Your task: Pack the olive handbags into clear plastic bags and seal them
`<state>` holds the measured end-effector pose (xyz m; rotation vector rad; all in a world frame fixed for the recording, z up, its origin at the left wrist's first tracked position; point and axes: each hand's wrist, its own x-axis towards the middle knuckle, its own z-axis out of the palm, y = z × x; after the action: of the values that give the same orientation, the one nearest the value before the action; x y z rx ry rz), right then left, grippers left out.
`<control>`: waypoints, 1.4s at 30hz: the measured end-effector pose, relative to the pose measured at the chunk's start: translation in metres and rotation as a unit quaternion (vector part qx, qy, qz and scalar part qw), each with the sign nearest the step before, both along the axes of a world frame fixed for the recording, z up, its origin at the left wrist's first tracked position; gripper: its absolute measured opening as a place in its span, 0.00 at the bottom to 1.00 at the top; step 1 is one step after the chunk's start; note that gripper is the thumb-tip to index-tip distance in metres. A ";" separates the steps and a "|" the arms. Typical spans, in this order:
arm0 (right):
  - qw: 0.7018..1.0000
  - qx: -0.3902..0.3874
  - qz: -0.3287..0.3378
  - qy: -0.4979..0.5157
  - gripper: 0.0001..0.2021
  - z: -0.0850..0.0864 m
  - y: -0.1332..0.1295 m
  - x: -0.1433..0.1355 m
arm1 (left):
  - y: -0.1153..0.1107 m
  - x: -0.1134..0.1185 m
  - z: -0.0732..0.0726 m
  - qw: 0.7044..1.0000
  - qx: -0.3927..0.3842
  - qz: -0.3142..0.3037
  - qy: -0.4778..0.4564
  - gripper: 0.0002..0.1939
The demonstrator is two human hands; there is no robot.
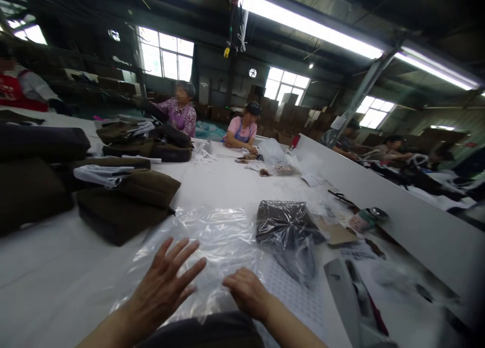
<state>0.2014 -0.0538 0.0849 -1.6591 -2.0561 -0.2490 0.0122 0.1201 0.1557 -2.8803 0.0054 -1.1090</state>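
A large clear plastic bag (215, 232) lies on the white table, its surface wrinkled and shiny. Over its left part is my left hand (161, 282), fingers spread and holding nothing. My right hand (248, 290) is at the bag's lower right, its fingers curled together; whatever is between them is too small to make out. Below both hands, at the bottom edge, a dark folded item (204, 333) shows partly. A dark item in clear plastic (284, 221) lies right of the bag, above a sheet of printed labels (291, 292).
Dark brown fabric bags with white straps (125, 201) are piled at the left. A grey device (348, 297), cardboard and a jar (369, 217) stand at the right, beside a white partition (341, 176). Several people work beyond, one in pink (242, 131) at the table's far end.
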 end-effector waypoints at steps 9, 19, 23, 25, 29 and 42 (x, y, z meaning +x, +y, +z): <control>0.979 -0.105 -0.171 0.020 0.03 -0.005 0.003 -0.006 | 0.006 -0.037 -0.029 0.973 -0.196 -0.024 0.122 0.08; 0.959 -0.141 -0.205 0.139 0.17 0.012 0.001 -0.005 | -0.003 -0.039 -0.042 0.895 -0.388 0.113 0.188 0.19; 0.975 -0.090 -0.033 0.199 0.43 0.051 0.024 -0.031 | -0.014 -0.003 -0.015 0.933 -0.306 0.050 0.184 0.18; 0.969 -0.084 -0.007 0.233 0.23 0.066 0.026 -0.034 | -0.018 0.001 -0.003 0.927 -0.314 0.022 0.204 0.16; 0.947 -0.021 -0.139 0.289 0.04 0.058 -0.005 -0.004 | -0.007 -0.033 -0.019 0.895 -0.354 0.043 0.270 0.15; 0.956 -0.224 -0.126 0.137 0.18 0.032 -0.012 -0.028 | 0.005 -0.025 -0.038 0.919 -0.245 0.101 0.291 0.12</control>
<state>0.1732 -0.0662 0.1171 -2.0890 -1.7728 0.3781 -0.0129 0.1249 0.1172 -3.4188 -0.6093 -0.1986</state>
